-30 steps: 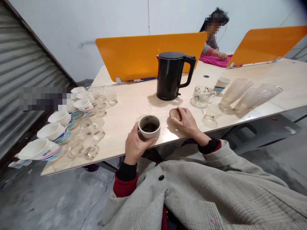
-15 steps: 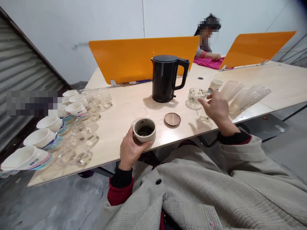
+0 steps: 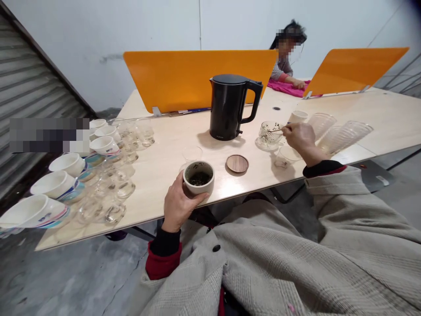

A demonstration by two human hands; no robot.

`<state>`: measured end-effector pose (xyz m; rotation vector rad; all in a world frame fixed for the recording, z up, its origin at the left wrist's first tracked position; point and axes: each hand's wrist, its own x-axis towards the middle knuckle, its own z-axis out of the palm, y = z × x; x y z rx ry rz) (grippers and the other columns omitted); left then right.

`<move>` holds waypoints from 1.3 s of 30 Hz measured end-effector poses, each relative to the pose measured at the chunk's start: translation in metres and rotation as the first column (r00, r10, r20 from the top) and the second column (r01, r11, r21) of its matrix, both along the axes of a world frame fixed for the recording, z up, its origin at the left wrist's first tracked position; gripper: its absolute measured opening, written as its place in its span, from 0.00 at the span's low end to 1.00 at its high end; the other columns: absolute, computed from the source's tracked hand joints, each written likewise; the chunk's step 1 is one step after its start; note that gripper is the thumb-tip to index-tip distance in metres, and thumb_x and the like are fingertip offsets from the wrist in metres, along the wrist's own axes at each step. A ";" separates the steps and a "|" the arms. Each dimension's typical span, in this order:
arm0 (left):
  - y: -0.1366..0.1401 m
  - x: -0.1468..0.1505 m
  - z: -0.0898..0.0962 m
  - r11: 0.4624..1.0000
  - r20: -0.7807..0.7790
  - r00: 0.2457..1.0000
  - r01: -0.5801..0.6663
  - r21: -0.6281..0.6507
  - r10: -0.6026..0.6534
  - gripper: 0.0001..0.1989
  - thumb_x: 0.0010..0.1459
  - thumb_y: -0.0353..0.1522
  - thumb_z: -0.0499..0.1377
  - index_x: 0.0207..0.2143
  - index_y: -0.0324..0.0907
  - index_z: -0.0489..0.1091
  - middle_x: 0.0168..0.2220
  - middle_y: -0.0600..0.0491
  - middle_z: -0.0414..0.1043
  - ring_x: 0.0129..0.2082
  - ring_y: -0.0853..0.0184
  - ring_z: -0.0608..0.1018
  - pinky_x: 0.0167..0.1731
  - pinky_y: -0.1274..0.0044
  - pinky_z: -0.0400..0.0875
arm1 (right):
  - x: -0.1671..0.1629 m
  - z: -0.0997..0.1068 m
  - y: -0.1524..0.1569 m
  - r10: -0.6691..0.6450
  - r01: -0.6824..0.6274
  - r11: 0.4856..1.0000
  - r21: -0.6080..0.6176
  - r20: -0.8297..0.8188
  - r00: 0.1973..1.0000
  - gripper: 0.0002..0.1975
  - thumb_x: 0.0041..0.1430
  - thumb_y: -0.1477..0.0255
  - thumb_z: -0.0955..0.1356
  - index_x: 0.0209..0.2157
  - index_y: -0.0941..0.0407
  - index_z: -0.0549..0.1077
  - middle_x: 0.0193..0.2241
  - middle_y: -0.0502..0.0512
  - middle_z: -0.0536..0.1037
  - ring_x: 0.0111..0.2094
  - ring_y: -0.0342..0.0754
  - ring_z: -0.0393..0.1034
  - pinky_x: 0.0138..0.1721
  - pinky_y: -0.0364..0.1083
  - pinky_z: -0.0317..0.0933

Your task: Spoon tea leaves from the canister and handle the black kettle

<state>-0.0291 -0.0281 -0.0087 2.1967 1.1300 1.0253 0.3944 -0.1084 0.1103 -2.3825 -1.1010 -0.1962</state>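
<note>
A left hand wrapped the squat beige ceramic cup; a right hand pinched a thin utensil over the fragile-looking cut-glass bowl, probably best held at its base.

Pale wood table, 2 orange dividers, white wall, grey concrete floor, roller shutter left.

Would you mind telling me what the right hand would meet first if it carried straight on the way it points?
Probably the glass cup, just left of the right hand; they already look nearly touching.
</note>
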 end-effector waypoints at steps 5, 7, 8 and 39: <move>-0.002 0.001 0.004 0.999 0.028 0.999 0.035 0.005 -0.035 0.47 0.48 0.48 0.77 0.67 0.48 0.64 0.61 0.44 0.78 0.57 0.46 0.82 0.56 0.59 0.78 | -0.010 0.008 -0.022 -0.039 0.019 0.928 0.373 0.045 0.998 0.11 0.65 0.75 0.69 0.30 0.59 0.82 0.27 0.59 0.81 0.26 0.42 0.63 0.34 0.48 0.53; -0.003 0.001 0.005 0.999 0.043 0.998 0.052 0.009 -0.052 0.47 0.48 0.48 0.77 0.67 0.48 0.65 0.61 0.44 0.78 0.58 0.46 0.81 0.57 0.59 0.77 | -0.025 0.011 -0.031 0.068 -0.035 0.790 0.612 -0.031 0.997 0.08 0.63 0.78 0.70 0.34 0.59 0.84 0.27 0.57 0.81 0.27 0.42 0.70 0.33 0.47 0.57; -0.003 0.001 0.004 0.999 0.049 0.997 0.053 0.010 -0.053 0.47 0.48 0.48 0.77 0.67 0.48 0.65 0.61 0.44 0.78 0.58 0.46 0.81 0.58 0.58 0.77 | -0.036 0.013 -0.035 0.149 -0.055 0.716 0.696 -0.075 0.986 0.08 0.62 0.78 0.71 0.37 0.59 0.85 0.27 0.57 0.81 0.26 0.43 0.71 0.31 0.46 0.59; -0.013 0.000 0.007 0.997 0.075 0.995 0.070 -0.022 -0.068 0.48 0.47 0.48 0.77 0.66 0.49 0.64 0.60 0.46 0.78 0.58 0.50 0.81 0.58 0.58 0.77 | -0.216 -0.020 -0.014 0.821 -0.742 0.558 0.372 -0.373 0.431 0.10 0.67 0.72 0.67 0.37 0.54 0.83 0.24 0.50 0.80 0.24 0.42 0.73 0.27 0.42 0.63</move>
